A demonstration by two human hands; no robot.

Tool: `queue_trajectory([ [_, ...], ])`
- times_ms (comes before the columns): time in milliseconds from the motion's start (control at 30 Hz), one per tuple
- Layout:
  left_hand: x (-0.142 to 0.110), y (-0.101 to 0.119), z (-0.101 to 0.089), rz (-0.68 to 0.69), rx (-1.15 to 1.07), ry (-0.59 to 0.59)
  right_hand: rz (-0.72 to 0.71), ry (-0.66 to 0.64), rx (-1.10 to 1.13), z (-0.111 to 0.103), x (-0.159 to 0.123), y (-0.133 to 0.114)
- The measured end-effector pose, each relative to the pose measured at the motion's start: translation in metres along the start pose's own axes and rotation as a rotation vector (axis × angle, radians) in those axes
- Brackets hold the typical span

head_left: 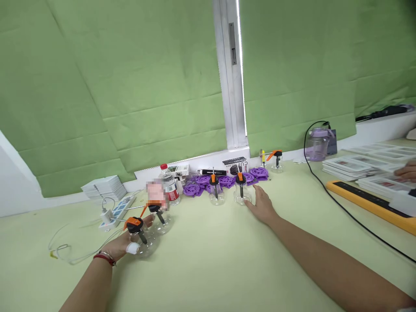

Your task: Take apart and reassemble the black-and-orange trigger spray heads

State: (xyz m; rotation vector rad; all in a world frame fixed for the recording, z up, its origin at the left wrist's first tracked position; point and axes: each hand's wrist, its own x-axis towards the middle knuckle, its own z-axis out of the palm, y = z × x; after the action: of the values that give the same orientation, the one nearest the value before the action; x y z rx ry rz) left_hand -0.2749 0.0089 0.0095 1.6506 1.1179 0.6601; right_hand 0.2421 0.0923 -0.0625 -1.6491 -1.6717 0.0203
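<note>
My left hand [121, 246] is wrapped around a clear round-bellied bottle [146, 248] with a black cap and an orange lever. White wrapping covers the thumb; the fingers are partly hidden behind the bottle. A matching bottle [163, 225] stands just beyond, close to the fingertips. On the right, my right hand [262, 205] has thumb and fingers spread at the side of another such bottle [241, 196], the thumb seeming to touch its lower edge. One more bottle [216, 197] stands left of that, and another [277, 164] farther back right.
Behind the bottles lie purple wheel-like plastic parts [224, 182], a red-capped drink bottle [172, 190] and a box [235, 164]. A power strip [117, 212] with cables sits left. Rightward are a black cable [341, 206], an orange-black bar [370, 206], stacked cards [351, 167] and another person's hand [406, 170].
</note>
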Motion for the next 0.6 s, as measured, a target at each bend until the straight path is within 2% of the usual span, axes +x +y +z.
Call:
queue_trajectory([
  [167, 0.016, 0.013, 0.026, -0.009, -0.058, -0.084, 0.004, -0.038, 0.004, -0.001, 0.000, -0.001],
  [333, 0.047, 0.030, 0.063, 0.008, -0.074, -0.136, -0.001, -0.083, -0.002, -0.004, -0.001, -0.004],
  [500, 0.090, 0.042, 0.099, 0.067, -0.110, -0.111, -0.040, -0.100, -0.010, -0.008, -0.003, -0.008],
  [600, 0.113, 0.046, 0.113, 0.102, -0.132, -0.046, -0.044, -0.120, -0.006, -0.009, -0.004, -0.009],
])
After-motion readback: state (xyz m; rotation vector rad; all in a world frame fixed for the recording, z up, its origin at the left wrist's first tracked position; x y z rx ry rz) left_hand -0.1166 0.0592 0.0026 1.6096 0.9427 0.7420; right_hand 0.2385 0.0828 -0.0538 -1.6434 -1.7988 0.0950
